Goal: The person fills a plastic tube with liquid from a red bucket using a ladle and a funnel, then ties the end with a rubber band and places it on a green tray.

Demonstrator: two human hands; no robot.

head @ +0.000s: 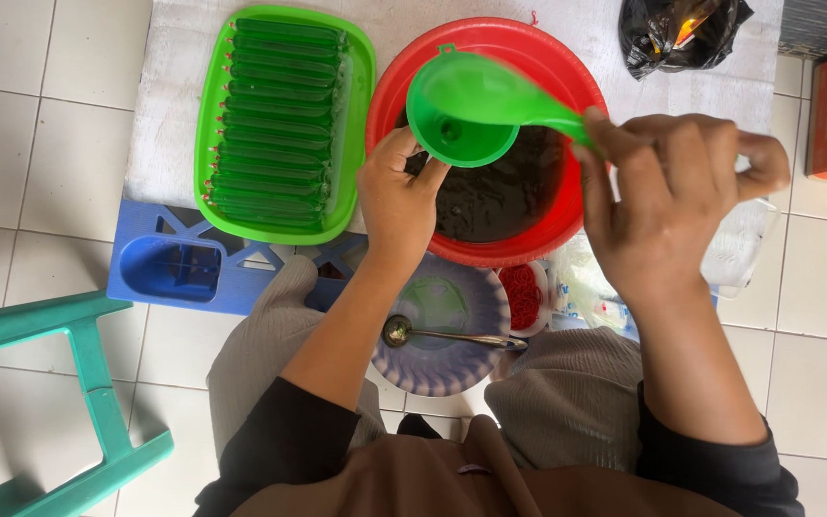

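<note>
Holding a green funnel (449,129) over the red basin (404,67) of dark liquid, the left hand (397,196) has its fingers closed round the funnel's lower part, hiding the spout. The right hand (667,196), at the basin's right rim, is clamped on the handle of a green ladle (485,88) tipped above the funnel; the grip conceals the handle's end. Left of the basin lies a green tray (361,67) of filled green tubes (279,120).

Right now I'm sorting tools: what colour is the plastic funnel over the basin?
Bright green funnel, clearest in the head view.
</note>
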